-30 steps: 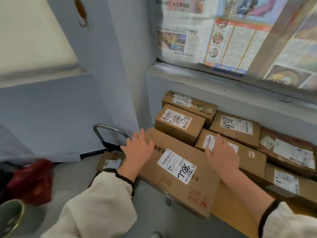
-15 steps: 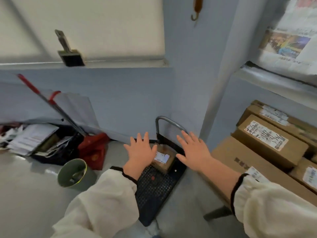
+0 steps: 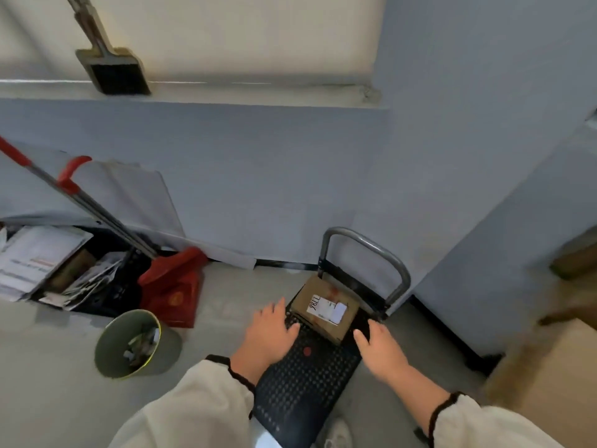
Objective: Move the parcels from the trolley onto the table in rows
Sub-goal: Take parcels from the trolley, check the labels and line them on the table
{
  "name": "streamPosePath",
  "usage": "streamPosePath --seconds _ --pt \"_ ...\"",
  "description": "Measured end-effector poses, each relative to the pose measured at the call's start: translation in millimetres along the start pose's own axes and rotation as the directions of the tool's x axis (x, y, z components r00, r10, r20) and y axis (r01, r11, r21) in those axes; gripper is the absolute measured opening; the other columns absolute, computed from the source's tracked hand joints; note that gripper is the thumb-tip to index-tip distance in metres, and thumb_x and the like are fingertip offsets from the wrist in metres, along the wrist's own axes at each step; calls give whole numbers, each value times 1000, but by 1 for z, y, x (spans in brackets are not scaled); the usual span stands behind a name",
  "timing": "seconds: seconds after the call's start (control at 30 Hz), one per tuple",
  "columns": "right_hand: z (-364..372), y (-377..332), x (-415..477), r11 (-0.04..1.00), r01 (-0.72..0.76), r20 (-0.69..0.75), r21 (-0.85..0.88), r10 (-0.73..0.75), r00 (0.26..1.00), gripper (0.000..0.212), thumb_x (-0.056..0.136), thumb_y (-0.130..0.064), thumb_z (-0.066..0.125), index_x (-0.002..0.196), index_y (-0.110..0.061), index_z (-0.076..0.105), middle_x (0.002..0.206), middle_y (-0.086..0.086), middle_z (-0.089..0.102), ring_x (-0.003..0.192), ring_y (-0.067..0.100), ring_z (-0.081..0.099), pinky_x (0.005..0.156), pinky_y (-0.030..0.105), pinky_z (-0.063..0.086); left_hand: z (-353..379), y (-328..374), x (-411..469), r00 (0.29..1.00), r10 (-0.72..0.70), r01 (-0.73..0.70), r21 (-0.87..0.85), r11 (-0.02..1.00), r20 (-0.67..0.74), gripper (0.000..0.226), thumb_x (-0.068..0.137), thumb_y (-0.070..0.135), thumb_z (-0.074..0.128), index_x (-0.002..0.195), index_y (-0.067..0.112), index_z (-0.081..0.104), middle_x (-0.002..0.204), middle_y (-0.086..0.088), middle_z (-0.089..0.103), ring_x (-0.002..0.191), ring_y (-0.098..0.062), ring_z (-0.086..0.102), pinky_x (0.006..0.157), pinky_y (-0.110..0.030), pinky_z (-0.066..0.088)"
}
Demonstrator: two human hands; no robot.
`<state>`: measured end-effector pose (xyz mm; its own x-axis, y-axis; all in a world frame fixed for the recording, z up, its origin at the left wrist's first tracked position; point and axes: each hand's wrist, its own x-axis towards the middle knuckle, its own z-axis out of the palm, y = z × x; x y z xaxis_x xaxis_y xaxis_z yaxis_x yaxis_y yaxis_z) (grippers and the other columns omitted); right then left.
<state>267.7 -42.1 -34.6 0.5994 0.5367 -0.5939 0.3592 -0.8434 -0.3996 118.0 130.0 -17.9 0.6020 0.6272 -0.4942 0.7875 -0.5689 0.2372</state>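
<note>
Nearest to me, my two cream sleeves with dark cuffs reached down over the black perforated deck of the trolley (image 3: 303, 383), which stood on the grey floor. My left hand (image 3: 269, 337) hovered over the deck's left edge with its grip released, fingers spread and palm down, the fingertips just beside the near left corner of the parcel (image 3: 324, 307). My right hand (image 3: 381, 349) was likewise released, fingers loosely spread, just beside the parcel's near right corner. Neither hand was grasping anything, and whether the fingertips touched the cardboard I could not tell.

The parcel, a small brown carton with a white label on top, lay flat at the far end of the deck, close under the trolley's grey metal handle (image 3: 365, 250).

To the left on the floor stood a green bin (image 3: 132, 344) with scraps inside. Farther left and beyond it leaned a red dustpan (image 3: 174, 286), and past that a dark crate of papers (image 3: 45, 263). At the right edge, blurred brown cartons (image 3: 549, 376) showed. Far off, a brush (image 3: 113, 69) rested on the ledge against the blue wall.
</note>
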Motion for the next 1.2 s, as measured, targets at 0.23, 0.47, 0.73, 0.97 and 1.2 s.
streamPosePath --seconds 0.23,0.47,0.73,0.97,1.2 --pt "100 41 156 944 -260 3 202 265 964 52 98 -37 36 135 0 37 136 19 44 124 33 44 98 37 38 94 -50 158 996 73 -63 -163 985 51 72 93 49 43 149 12 16 150 -12 32 133 -28 36 107 -39 31" --pt "207 98 293 986 -150 -11 71 151 988 65 95 -42 41 140 2 25 145 20 34 132 33 34 107 40 33 227 -71 291 997 17 10 -347 938 77 71 90 41 56 145 10 24 146 -12 39 129 -25 42 94 -26 34" --pt "282 143 373 722 -357 -20 592 456 890 58 89 -44 52 130 -4 43 127 15 54 109 29 53 88 34 44 327 -76 372 990 -128 133 -661 739 56 87 81 25 72 148 10 18 147 -8 32 129 -19 37 101 -26 31" --pt "294 126 372 658 -258 -107 707 460 881 43 94 -34 47 125 -5 43 120 12 55 91 18 47 79 28 38 315 -77 379 993 -99 117 -614 780 64 74 77 19 74 139 11 34 132 -7 49 110 -17 48 90 -28 40" --pt "234 89 293 745 -138 -190 652 338 922 37 95 -33 46 120 -6 45 114 8 57 93 16 50 80 28 42 221 -79 308 988 -50 134 -668 732 143 59 86 20 66 137 11 40 123 -2 54 104 -15 51 85 -23 38"
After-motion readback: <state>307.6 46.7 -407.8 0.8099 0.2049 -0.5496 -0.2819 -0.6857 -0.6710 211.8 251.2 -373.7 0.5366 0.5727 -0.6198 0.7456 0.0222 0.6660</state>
